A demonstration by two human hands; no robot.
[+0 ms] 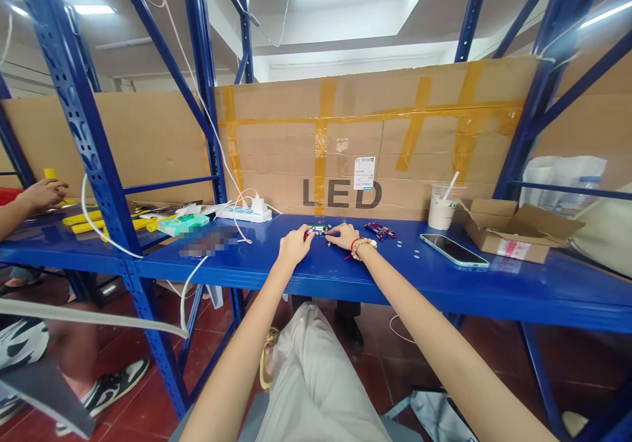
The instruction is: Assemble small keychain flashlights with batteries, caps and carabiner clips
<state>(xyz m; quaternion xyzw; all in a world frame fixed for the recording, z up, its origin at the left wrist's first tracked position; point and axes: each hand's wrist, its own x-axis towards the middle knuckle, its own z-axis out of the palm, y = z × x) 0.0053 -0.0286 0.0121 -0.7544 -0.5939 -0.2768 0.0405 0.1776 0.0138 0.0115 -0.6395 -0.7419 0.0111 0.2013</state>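
My left hand (295, 246) is closed, fingertips pinching the left end of a small board-like piece (320, 230), green and white with dark edges. At its right end are the fingertips of my right hand (344, 236), also bent closed against it. The piece lies low at the blue tabletop, too small to make out its exact kind. Just right of my right hand is a small pile of shiny red and blue pieces (380, 231). Several tiny white discs (416, 254) are scattered beyond it.
A phone (454, 250), a cup with a straw (441, 208) and an open cardboard box (518, 228) stand on the right. A power strip (247, 211) with white cables sits left. A cardboard panel (296, 152) backs the blue table (306, 274). Another person's hand (44, 195) shows far left.
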